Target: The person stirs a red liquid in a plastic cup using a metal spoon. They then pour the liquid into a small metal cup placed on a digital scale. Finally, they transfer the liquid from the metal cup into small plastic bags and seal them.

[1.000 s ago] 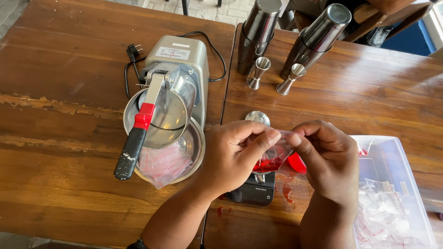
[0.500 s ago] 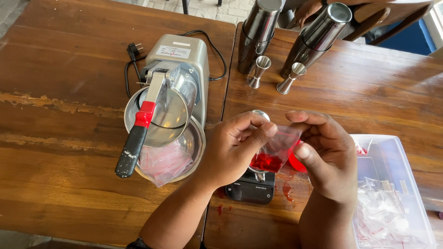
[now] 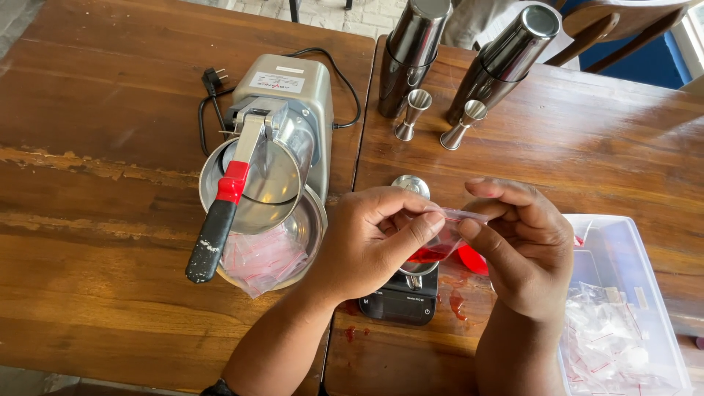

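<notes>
Fingers have crept along the small zip bag (image 3: 449,233): your left hand (image 3: 374,242) and right hand (image 3: 524,249) both pinch its top edge, red liquid inside, held over black scale (image 3: 402,299). Beyond: ice shaver (image 3: 275,139), two shakers.

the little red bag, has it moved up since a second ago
Yes. The small bag of red stuff, pinched between left hand and right hand, rose slightly toward the metal jiggers, away from the black scale.

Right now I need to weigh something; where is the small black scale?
In the head view, the black scale sits low centre on the wooden table, beneath both hands, between the ice shaver and the clear plastic bin.
</notes>
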